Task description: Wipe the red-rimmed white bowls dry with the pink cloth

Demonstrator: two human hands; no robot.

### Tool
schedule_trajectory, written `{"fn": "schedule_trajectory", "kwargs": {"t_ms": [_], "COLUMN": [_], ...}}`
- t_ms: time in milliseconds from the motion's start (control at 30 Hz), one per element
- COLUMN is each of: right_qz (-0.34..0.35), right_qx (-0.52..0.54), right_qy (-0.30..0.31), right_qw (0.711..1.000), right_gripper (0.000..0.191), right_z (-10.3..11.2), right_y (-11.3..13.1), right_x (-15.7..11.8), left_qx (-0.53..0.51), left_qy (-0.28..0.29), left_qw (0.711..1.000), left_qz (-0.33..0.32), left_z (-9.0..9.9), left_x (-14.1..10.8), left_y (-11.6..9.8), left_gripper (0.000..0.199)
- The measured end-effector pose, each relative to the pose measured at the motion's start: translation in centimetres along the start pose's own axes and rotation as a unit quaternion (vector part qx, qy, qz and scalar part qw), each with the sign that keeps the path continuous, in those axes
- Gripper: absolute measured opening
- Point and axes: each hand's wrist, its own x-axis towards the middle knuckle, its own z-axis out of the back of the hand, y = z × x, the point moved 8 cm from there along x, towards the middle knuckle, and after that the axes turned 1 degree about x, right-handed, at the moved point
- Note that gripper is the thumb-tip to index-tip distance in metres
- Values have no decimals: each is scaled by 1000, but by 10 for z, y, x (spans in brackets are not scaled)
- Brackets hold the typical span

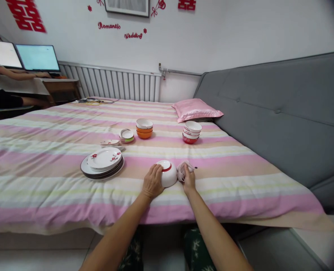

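A white bowl [169,177] with a red ring round its foot is tilted, its base facing up and toward the left. My left hand [153,181] grips it from the left, fingers on the base. On the bowl's right side, my right hand [189,178] is closed on a pale pinkish cloth [181,171], which touches the bowl. Stacked plates [102,160] with red flowers lie to the left. Behind are orange and white bowls [144,130] in one stack and red and white bowls [191,132] in another.
Small dishes [126,135] and shallow dishes [110,143] rest behind the plates on the striped bedspread [229,188]. A pink pillow [196,109] lies near the grey headboard [268,101]. Cables [97,101] are at the far edge. A person [3,81] sits at a desk, far left.
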Motion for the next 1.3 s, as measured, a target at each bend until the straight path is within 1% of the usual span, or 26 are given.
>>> {"fn": "schedule_trajectory", "kwargs": {"t_ms": [167, 333, 467, 600, 900, 1000, 1100, 1200, 1300], "right_qz": [-41, -73, -80, -78, -88, -87, -84, -87, -91], "right_qx": [51, 97, 117, 123, 146, 150, 151, 144, 134], "right_qy": [-32, -37, -39, -45, -59, -62, -68, -70, -68], "right_qw": [997, 992, 989, 988, 984, 983, 983, 983, 984], "right_gripper": [45, 45, 43, 43, 42, 40, 39, 38, 38], "right_z": [6, 9, 10, 10, 8, 8, 8, 6, 3], "right_y": [-7, -10, -10, -8, -6, -7, -8, -10, -11], "right_x": [2, 4, 5, 6, 3, 2, 3, 7, 10], "left_qx": [-31, -65, -82, -101, -157, -175, -187, -222, -277], "left_qy": [31, 44, 55, 67, 111, 106, 90, 107, 125], "left_qw": [999, 997, 995, 992, 981, 976, 967, 946, 918], "left_qz": [-8, -6, 0, 20, 39, 74, 150, 210, 256], "left_z": [1, 1, 0, -3, -8, -11, -20, -36, -46], "left_x": [2, 4, 6, 6, 0, -1, -7, -14, -17], "left_y": [-3, -5, -6, -4, -3, 7, 29, 47, 58], "left_gripper": [70, 73, 73, 74, 89, 98, 106, 114, 113]}}
